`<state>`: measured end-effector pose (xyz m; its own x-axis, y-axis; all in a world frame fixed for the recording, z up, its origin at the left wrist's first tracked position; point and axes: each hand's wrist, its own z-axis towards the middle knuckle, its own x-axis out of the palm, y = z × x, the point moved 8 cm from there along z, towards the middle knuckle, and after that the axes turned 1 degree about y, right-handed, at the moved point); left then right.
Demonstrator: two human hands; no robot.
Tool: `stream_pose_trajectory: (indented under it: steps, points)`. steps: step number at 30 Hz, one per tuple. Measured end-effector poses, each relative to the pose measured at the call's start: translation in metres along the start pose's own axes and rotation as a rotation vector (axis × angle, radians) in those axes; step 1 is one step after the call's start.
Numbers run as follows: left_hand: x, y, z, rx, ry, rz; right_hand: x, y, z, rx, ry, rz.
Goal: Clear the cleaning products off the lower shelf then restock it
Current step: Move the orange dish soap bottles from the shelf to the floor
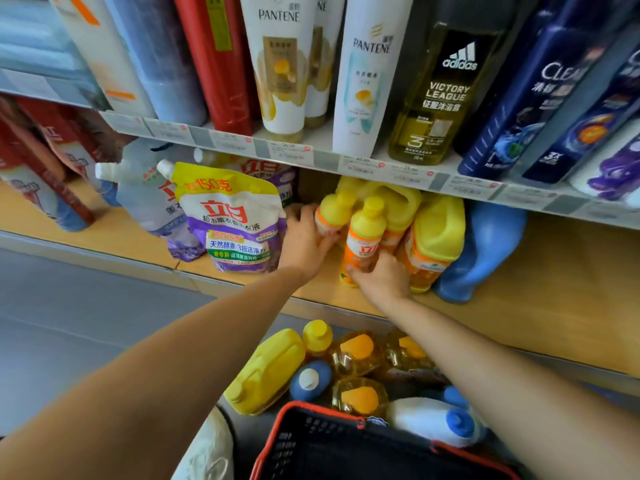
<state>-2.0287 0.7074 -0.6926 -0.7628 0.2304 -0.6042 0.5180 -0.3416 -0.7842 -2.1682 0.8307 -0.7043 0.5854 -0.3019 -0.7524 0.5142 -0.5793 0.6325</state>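
Observation:
On the wooden lower shelf (519, 292) stand small orange dish-soap bottles with yellow caps. My left hand (304, 240) grips the rear small bottle (334, 211). My right hand (379, 278) grips the front small bottle (363, 237) near its base. Right of them stand a large yellow-topped jug (438, 233) and a blue bottle (485, 247). To the left lean a purple-and-yellow refill pouch (230, 220) and a pale blue pouch (145, 192).
On the grey floor below lie a yellow jug (266, 372), clear yellow bottles (356, 355), a blue bottle (311, 379) and a white bottle (429, 420). A black basket with a red rim (311, 410) sits nearest me. The upper shelf (311, 154) holds shampoo bottles.

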Motion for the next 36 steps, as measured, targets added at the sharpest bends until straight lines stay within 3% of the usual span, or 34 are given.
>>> stream_pose_trajectory:
  steps: [5, 11, 16, 20, 25, 30, 36]
  points:
    - [0.001, 0.002, -0.029, 0.015, 0.124, 0.036, -0.012, -0.006, -0.031, -0.038, 0.134, -0.014]
    - [-0.031, -0.008, -0.064, 0.032, 0.165, 0.170, -0.035, 0.002, -0.073, -0.209, 0.405, -0.075]
    - [-0.070, -0.045, -0.090, 0.060, 0.303, 0.202, -0.062, 0.008, -0.109, -0.267, 0.483, -0.073]
    - [-0.092, -0.099, -0.126, 0.109, 0.468, 0.049, -0.083, 0.017, -0.147, -0.297, 0.469, 0.063]
    - [-0.092, -0.159, -0.173, 0.047, 0.586, -0.369, -0.092, 0.022, -0.201, -0.334, 0.446, 0.285]
    - [-0.087, -0.182, -0.190, -0.019, 0.449, -0.586, -0.100, -0.007, -0.212, -0.206, 0.301, 0.605]
    - [-0.089, -0.193, -0.176, 0.072, 0.408, -0.677, -0.092, -0.033, -0.211, -0.149, 0.304, 0.642]
